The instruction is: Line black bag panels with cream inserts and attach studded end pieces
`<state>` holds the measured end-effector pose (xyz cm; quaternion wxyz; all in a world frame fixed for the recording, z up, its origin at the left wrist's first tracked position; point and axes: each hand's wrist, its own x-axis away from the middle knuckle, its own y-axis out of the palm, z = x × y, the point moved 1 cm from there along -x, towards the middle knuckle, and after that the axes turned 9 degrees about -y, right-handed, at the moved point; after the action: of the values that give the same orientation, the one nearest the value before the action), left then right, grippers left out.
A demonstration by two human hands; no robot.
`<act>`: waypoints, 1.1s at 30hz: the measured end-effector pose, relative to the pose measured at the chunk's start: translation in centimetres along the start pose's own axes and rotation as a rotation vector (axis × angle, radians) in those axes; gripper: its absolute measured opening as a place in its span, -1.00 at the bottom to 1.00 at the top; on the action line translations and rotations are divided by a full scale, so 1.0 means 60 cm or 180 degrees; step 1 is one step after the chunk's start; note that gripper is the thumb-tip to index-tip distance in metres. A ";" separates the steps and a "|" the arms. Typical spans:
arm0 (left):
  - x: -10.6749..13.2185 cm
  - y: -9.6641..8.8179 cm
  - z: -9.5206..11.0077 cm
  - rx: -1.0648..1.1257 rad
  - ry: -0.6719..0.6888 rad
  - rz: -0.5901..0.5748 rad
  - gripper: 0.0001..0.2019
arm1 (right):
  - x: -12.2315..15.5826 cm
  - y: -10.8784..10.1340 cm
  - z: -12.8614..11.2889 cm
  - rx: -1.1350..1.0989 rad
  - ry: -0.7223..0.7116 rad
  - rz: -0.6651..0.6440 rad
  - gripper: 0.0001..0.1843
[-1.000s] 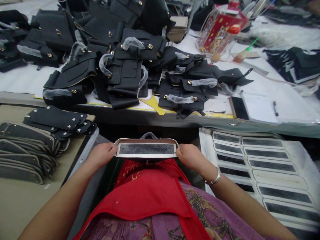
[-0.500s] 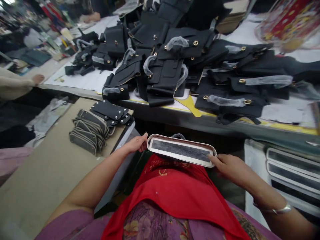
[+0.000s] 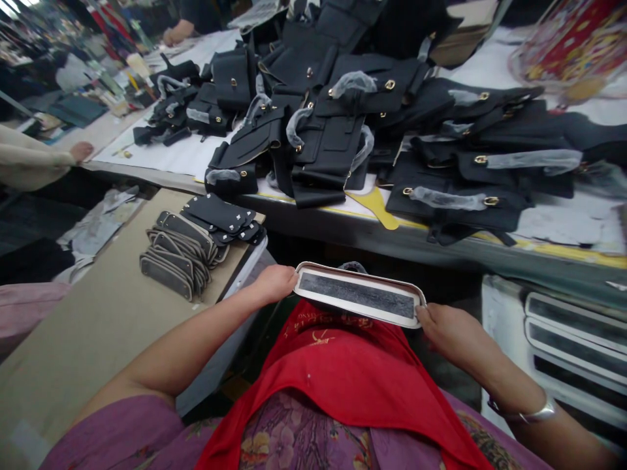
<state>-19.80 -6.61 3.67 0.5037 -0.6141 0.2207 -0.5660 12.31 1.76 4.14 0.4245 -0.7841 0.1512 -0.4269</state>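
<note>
Between my two hands, in front of the red apron, is a part-made handbag (image 3: 360, 295), a long rounded end facing up. That end has a pale rim around a dark, rough strip. A plastic-wrapped loop (image 3: 353, 266) shows just behind it; the rest of the bag is hidden below. My left hand (image 3: 278, 283) is closed on the left end, fingers pressed together at the rim. At the right end my right hand (image 3: 443, 326) pinches the rim, thumb on top.
Black bags (image 3: 323, 143) with plastic-wrapped handles pile on the long table ahead. A board (image 3: 98, 320) at left bears a stack of grey-edged panels (image 3: 179, 258) and black pieces (image 3: 220, 214). Dark-striped pale panels (image 3: 578, 339) lie at right. A co-worker's hand (image 3: 81, 151) rests at far left.
My left hand has shifted and closed more fully over the left end of the bag. My right thumb has drawn back from the dark strip to the rim.
</note>
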 end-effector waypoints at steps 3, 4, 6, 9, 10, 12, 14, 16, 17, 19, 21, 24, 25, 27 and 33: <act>-0.008 0.007 -0.010 0.0145 0.0024 -0.0054 -0.61 | 0.000 -0.001 -0.002 0.0118 0.0021 0.0020 -0.47; -0.011 0.010 -0.013 0.0210 0.0023 -0.0083 -0.61 | 0.000 -0.002 -0.002 0.0203 0.0015 0.0026 -0.48; -0.014 0.017 -0.019 0.0339 0.0014 -0.0113 -0.59 | -0.002 -0.004 0.001 0.0311 -0.0014 0.0037 -0.51; -0.012 0.026 -0.022 0.0446 0.0024 -0.0031 -0.57 | -0.006 -0.005 0.009 0.0115 -0.0078 -0.0023 -0.53; -0.010 0.028 -0.021 0.0453 0.0042 0.0010 -0.57 | -0.007 -0.005 0.011 0.0041 -0.0095 -0.0027 -0.53; -0.007 0.027 -0.019 0.0455 0.0085 0.0069 -0.59 | -0.007 -0.005 0.012 0.0047 -0.0120 0.0006 -0.54; -0.007 0.024 -0.021 0.0437 0.0149 0.0088 -0.62 | -0.007 -0.006 0.011 0.0213 -0.0125 0.0057 -0.54; -0.011 0.023 -0.030 0.0707 0.0244 -0.0077 -0.60 | -0.007 -0.006 0.010 0.0339 -0.0146 0.0058 -0.55; -0.014 0.024 -0.037 0.1078 0.0257 -0.0296 -0.56 | -0.008 -0.005 0.011 0.0362 -0.0171 0.0061 -0.55; -0.022 0.032 -0.052 0.1993 0.0205 -0.0857 -0.46 | -0.009 -0.003 0.015 0.0334 -0.0242 0.0088 -0.58; -0.029 0.045 -0.065 0.2688 0.0106 -0.1270 -0.41 | -0.012 0.000 0.019 0.0227 -0.0298 0.0113 -0.59; -0.036 0.065 -0.070 0.2994 0.0118 -0.1337 -0.45 | -0.014 0.001 0.023 0.0003 -0.0224 0.0098 -0.57; -0.038 0.071 -0.069 0.3089 0.0137 -0.1347 -0.47 | -0.015 0.000 0.022 -0.0057 -0.0181 0.0081 -0.55; -0.041 0.077 -0.068 0.3210 0.0180 -0.1394 -0.48 | -0.016 -0.003 0.020 -0.0136 -0.0133 0.0040 -0.54; -0.062 0.063 -0.078 0.3068 0.0276 -0.1753 -0.52 | -0.020 -0.005 0.022 -0.0337 -0.0091 -0.0064 -0.53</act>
<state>-23.95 -6.72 -2.07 0.5515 -0.3255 -0.2113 -0.7384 12.63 3.36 3.38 0.3803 -0.8129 0.1595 -0.4113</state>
